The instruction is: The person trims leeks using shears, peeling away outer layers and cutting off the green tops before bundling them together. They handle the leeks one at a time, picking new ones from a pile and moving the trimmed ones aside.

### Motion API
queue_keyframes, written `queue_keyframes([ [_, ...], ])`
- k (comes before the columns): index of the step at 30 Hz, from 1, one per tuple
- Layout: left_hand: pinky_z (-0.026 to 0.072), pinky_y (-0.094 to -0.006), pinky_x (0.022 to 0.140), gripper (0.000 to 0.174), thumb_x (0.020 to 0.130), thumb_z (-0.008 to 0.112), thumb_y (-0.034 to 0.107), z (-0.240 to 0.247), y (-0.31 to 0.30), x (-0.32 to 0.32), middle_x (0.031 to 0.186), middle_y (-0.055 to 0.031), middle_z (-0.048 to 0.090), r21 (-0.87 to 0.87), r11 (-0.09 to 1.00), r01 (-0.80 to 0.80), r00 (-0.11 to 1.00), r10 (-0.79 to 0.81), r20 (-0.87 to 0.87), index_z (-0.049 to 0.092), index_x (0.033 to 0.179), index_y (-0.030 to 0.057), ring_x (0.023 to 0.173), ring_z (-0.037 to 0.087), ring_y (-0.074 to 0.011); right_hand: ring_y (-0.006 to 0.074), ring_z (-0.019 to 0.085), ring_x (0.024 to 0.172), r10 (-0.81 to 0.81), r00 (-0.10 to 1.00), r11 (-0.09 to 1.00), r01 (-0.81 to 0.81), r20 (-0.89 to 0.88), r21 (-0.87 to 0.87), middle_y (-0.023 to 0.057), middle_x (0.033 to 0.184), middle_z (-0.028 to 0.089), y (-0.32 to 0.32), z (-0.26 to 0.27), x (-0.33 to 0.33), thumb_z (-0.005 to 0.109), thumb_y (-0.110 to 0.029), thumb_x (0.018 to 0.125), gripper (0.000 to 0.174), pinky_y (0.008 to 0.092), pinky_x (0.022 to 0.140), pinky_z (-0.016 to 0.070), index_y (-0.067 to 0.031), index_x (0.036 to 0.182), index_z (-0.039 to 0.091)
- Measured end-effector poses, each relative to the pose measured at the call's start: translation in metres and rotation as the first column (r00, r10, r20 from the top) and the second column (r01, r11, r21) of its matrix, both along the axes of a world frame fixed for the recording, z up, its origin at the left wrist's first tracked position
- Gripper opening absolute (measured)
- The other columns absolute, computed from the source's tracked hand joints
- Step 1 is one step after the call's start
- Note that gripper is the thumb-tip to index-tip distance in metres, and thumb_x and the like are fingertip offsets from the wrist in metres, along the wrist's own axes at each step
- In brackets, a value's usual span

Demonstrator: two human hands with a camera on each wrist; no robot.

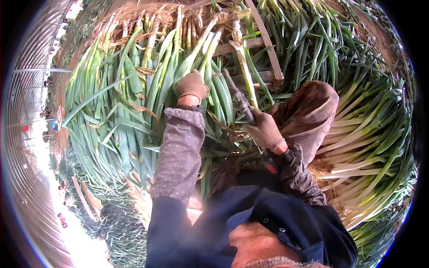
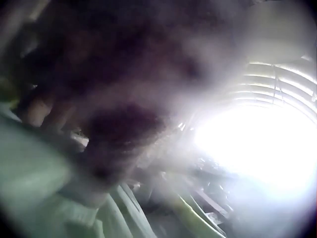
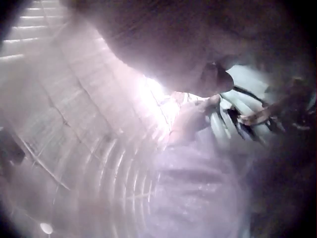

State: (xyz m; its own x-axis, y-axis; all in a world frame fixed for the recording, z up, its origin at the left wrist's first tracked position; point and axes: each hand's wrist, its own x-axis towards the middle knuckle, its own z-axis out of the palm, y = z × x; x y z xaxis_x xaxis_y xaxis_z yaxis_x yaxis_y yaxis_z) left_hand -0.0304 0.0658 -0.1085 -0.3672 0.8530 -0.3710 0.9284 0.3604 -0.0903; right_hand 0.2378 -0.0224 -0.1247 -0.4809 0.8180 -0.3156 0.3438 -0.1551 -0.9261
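My gloved left hand curls round the green part of a long onion stalk in the upper middle of the head view; its fingertips are hidden. Blurred pale-green leaves lie below that hand in the left wrist view. To the right, my gloved right hand grips a long, thin, dark tool, its far end pointing up towards the stalks. One thick stalk with a yellowish lower part runs down close beside the tool. The right wrist view is hazy and does not show the grip clearly.
A wide row of green onions spreads on the left, roots at the top. Pale-stemmed onions lie fanned out on the right. A wooden crate slat stands between piles. My bent knee is beside the right hand.
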Motion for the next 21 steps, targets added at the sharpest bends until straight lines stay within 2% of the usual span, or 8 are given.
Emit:
queue_keyframes([
  [2,0.0554,-0.044,0.087,0.058,0.076,0.08,0.033,0.005,0.001,0.007,0.108,-0.0229,0.071,-0.025,1.0,-0.017,0.999,0.018,0.05,0.06,0.119,-0.0001,0.101,0.071,-0.036,0.0194,0.063,0.074,-0.076,0.997,0.997,0.076,-0.007,-0.028,0.0159,0.081,0.066,-0.001,-0.003,0.011,0.067,-0.012,0.081,0.048,0.0339,0.073,0.0526,0.0013,0.126,0.058],
  [5,0.0532,-0.0416,0.092,0.051,0.075,0.076,0.029,0.033,-0.029,0.03,0.103,-0.0211,0.071,0.075,0.993,-0.094,0.972,0.075,0.223,0.064,0.114,-0.0018,0.096,0.07,-0.0362,0.0171,0.062,0.076,-0.051,0.996,0.999,0.05,-0.072,-0.017,0.0154,0.084,0.065,-0.008,0.015,0.027,0.067,-0.011,0.081,0.052,0.0332,0.075,0.0524,0.0005,0.131,0.057],
  [9,0.0515,-0.0321,0.088,0.046,0.08,0.071,0.014,0.026,-0.117,0.037,0.103,-0.016,0.069,0.337,0.848,-0.409,0.685,0.042,0.727,0.058,0.118,-0.0069,0.095,0.066,-0.0195,0.0131,0.058,0.081,-0.143,0.987,0.988,0.139,-0.074,-0.065,0.0116,0.089,0.064,-0.024,0.04,0.045,0.065,-0.006,0.082,0.049,0.031,0.08,0.0515,0.0015,0.129,0.054],
  [11,0.0505,-0.0319,0.089,0.047,0.079,0.072,0.013,0.015,-0.139,0.038,0.105,-0.015,0.067,0.208,0.756,-0.621,0.296,-0.019,0.955,0.058,0.117,-0.0082,0.095,0.064,-0.0188,0.0119,0.057,0.083,-0.135,0.986,0.99,0.131,-0.1,-0.045,0.0106,0.09,0.064,-0.029,0.057,0.05,0.066,-0.004,0.083,0.05,0.0303,0.08,0.0514,0.0012,0.131,0.053],
  [12,0.05,-0.0323,0.088,0.05,0.076,0.074,0.014,0.031,-0.134,0.044,0.106,-0.0146,0.065,0.198,0.74,-0.642,0.237,-0.054,0.97,0.057,0.116,-0.0093,0.094,0.062,-0.0187,0.0112,0.056,0.084,-0.13,0.985,0.991,0.126,-0.113,-0.038,0.0102,0.091,0.064,-0.032,0.062,0.049,0.066,-0.004,0.083,0.051,0.0299,0.081,0.0513,0.0011,0.132,0.053],
  [15,0.0499,-0.0341,0.086,0.053,0.074,0.078,0.017,0.018,-0.102,0.046,0.105,-0.0155,0.066,0.33,0.759,-0.561,0.558,0.053,0.828,0.056,0.115,-0.0078,0.092,0.063,-0.022,0.0094,0.054,0.087,-0.159,0.972,0.987,0.156,-0.17,-0.032,0.0097,0.093,0.064,-0.032,0.061,0.034,0.069,-0.004,0.084,0.055,0.029,0.081,0.0508,-0.0002,0.136,0.051],
  [19,0.0535,-0.0416,0.082,0.052,0.077,0.084,0.023,-0.014,-0.047,0.073,0.105,-0.0203,0.068,0.538,0.695,-0.477,0.84,0.18,0.513,0.057,0.113,-0.0027,0.094,0.068,-0.033,0.0227,0.07,0.091,-0.092,0.993,0.996,0.093,-0.07,0.003,0.0199,0.097,0.07,-0.022,0.045,0.021,0.072,-0.016,0.087,0.063,0.0358,0.081,0.054,-0.0012,0.142,0.045],
  [21,0.0531,-0.0465,0.086,0.053,0.075,0.084,0.021,-0.032,-0.046,0.083,0.107,-0.0223,0.065,0.533,0.745,-0.403,0.88,0.155,0.448,0.056,0.114,0.0002,0.097,0.066,-0.0409,0.044,0.068,0.091,-0.059,0.996,0.994,0.053,0.063,0.101,0.028,0.096,0.068,-0.021,0.027,0.021,0.073,-0.022,0.085,0.065,0.0451,0.077,0.0554,-0.0038,0.141,0.045],
])
